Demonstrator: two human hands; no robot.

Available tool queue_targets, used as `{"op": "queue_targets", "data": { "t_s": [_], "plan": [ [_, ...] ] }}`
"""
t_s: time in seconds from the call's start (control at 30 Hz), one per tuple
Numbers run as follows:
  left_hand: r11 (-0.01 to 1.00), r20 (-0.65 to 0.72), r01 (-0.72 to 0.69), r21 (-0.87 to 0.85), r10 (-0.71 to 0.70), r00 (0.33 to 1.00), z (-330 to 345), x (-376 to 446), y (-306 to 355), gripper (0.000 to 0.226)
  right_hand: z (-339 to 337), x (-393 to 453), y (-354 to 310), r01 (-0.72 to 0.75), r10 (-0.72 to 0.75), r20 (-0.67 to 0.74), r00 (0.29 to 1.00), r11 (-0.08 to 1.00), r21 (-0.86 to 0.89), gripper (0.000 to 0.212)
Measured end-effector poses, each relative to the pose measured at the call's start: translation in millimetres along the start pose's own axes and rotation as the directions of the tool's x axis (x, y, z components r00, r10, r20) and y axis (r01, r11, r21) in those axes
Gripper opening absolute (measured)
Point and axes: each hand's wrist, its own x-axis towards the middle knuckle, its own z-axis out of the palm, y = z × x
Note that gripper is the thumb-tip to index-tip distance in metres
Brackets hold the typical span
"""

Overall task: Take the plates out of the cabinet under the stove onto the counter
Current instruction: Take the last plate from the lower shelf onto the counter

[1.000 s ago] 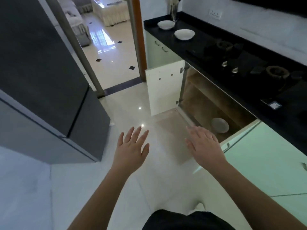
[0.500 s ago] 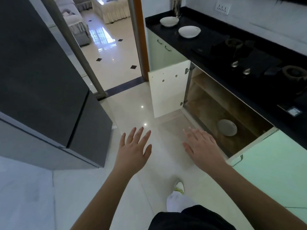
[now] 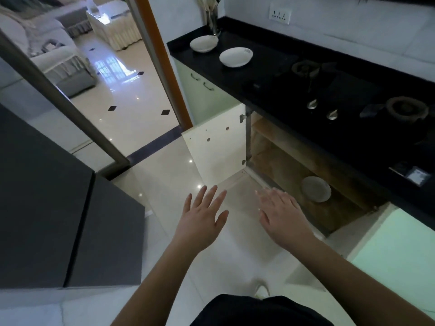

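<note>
One pale plate [image 3: 316, 189] lies on the floor of the open cabinet [image 3: 277, 165] under the black stove [image 3: 329, 95]. Two white plates sit on the black counter [image 3: 183, 47] at the far end: one [image 3: 203, 43] near the utensil holder, the other [image 3: 235, 57] closer to the stove. My left hand [image 3: 202, 218] hovers over the floor tiles with fingers spread, holding nothing. My right hand [image 3: 282, 215] is also spread and empty, just in front of the cabinet opening, to the left of the plate inside.
The white cabinet door [image 3: 216, 147] stands swung out to the left; a pale green door [image 3: 397, 245] is at the right. A dark grey fridge [image 3: 47, 208] stands at my left. A doorway [image 3: 113, 95] leads to a tiled living room.
The view has shifted so the counter and cabinet sit further right and nearer. Both hands stay spread and empty, roughly where they were in front of the cabinet.
</note>
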Motion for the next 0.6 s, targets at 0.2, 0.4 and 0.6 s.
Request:
{"op": "queue_targets", "data": {
  "t_s": [0.2, 0.4, 0.6],
  "plan": [
    [0.997, -0.037, -0.058, 0.049, 0.06, 0.998, -8, 57, -11, 0.072, -14, 36, 19, -0.096, 0.097, -0.069, 0.993, 0.995, 0.013, 0.05],
    [0.979, -0.034, -0.184, 0.087, 0.188, 0.982, -22, 127, -40, 0.069, -11, 76, 22, -0.2, 0.201, -0.069, 0.977, 0.98, 0.012, 0.053],
    [0.924, -0.021, -0.359, 0.131, 0.364, 0.931, -34, 202, -83, 0.067, -3, 139, 0, -0.347, 0.349, -0.091, 0.933, 0.937, 0.036, 0.054]
  ]
}}
